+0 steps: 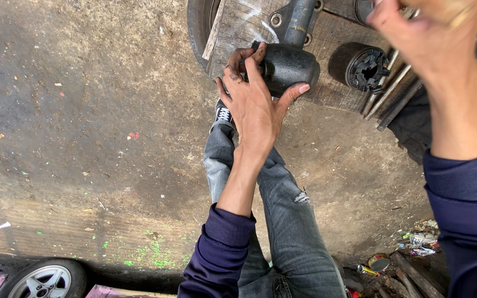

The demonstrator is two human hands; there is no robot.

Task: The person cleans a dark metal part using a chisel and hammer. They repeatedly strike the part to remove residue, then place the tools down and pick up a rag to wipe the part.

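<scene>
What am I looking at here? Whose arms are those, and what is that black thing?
The camera sits on a person's head and looks down, so you see their own arms in dark blue sleeves and legs in grey jeans. The left hand grips a black round metal cylinder resting on a worn wooden board. The right hand is raised and blurred, holding something I cannot make out. Another black cylinder with a toothed hole lies nearby, beside long metal rods. Below is dirty concrete ground.
</scene>
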